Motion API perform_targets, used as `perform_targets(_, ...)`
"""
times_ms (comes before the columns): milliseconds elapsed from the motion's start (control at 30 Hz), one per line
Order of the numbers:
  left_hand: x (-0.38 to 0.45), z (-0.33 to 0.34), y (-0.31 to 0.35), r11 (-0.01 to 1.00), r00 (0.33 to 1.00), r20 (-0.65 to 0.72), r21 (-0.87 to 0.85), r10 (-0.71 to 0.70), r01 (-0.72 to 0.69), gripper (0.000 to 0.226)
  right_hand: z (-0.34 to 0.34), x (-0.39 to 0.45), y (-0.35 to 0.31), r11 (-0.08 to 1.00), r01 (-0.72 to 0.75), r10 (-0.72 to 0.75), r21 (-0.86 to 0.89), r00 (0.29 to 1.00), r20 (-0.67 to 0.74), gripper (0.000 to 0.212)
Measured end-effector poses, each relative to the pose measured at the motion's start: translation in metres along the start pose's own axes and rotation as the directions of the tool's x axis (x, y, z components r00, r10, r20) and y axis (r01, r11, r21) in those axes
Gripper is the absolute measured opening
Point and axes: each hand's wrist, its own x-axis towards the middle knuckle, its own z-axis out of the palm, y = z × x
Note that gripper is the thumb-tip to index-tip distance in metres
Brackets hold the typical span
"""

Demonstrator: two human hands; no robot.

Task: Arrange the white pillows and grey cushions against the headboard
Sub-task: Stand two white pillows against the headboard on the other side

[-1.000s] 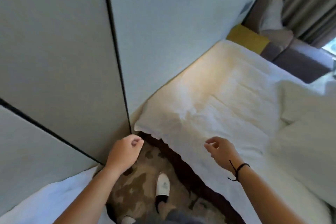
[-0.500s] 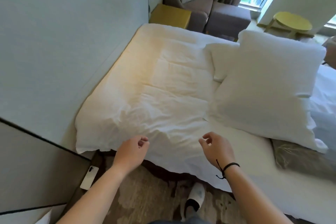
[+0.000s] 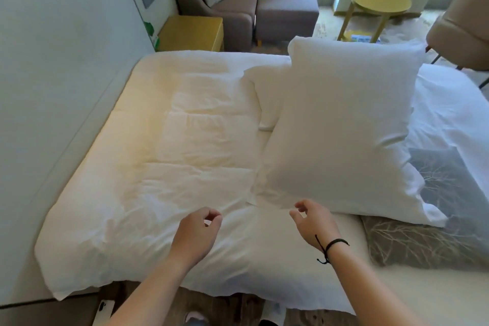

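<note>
A: Working across from the headboard (image 3: 53, 66) side, what lies on the bed?

B: The white duvet (image 3: 169, 156) spreads right up against the headboard, rumpled. On the low ledge beside the bed's near corner lies a white phone (image 3: 105, 311).

A: And the hands?

B: The left hand (image 3: 194, 235) hovers over the duvet's near edge, fingers loosely curled, holding nothing. The right hand (image 3: 315, 222), a black cord bracelet (image 3: 332, 245) on its wrist, does the same just short of the large white pillow (image 3: 341, 127), apart from it.

A: Where are the pillows and cushions?

B: Well away from the headboard. The large pillow leans over a smaller white pillow (image 3: 264, 95) behind it and over a grey branch-patterned cushion (image 3: 436, 219) to its right.

A: Any writing?

B: None I can read.
</note>
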Motion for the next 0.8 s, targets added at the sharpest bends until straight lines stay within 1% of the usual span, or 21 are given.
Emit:
perform_targets(67,0.019,0.008,0.004,1.0,1.0,0.021,-0.006,-0.008,0.008,0.01,-0.001,0.007,0.005,1.0,-0.023,0.023,-0.015,1.0,-0.014,0.032)
perform_targets(167,0.049,0.023,0.009,0.998,0.998,0.066,-0.054,-0.02,0.024,0.007,-0.002,0.005,0.004,0.994,-0.022,0.015,-0.11,0.998,-0.064,0.034)
perform_targets(267,0.075,0.04,0.021,0.995,0.99,0.139,-0.091,-0.037,0.05,0.016,-0.012,-0.006,-0.003,0.987,-0.022,0.006,-0.16,0.995,-0.098,0.036)
perform_targets(367,0.102,0.056,0.038,0.993,0.977,0.211,-0.111,-0.025,0.049,0.019,-0.037,-0.004,0.001,0.983,-0.092,0.07,-0.159,0.987,-0.143,0.038)
perform_targets(467,0.129,0.07,0.053,0.994,0.968,0.252,-0.102,-0.007,0.033,0.022,-0.061,0.006,0.016,0.979,-0.182,0.161,-0.09,0.965,-0.208,0.038)
perform_targets(633,0.147,0.083,0.065,0.998,0.963,0.268,-0.057,-0.015,0.031,0.02,-0.085,0.032,0.054,0.951,-0.306,0.309,0.046,0.93,-0.201,0.045)
perform_targets(700,0.153,0.085,0.068,1.0,0.962,0.275,-0.022,-0.003,0.01,0.019,-0.095,0.051,0.076,0.929,-0.358,0.37,0.096,0.911,-0.184,0.051)
perform_targets(800,0.166,0.093,0.08,1.0,0.97,0.244,0.019,-0.012,0.008,0.018,-0.121,0.089,0.114,0.896,-0.42,0.44,0.145,0.882,-0.168,0.066)
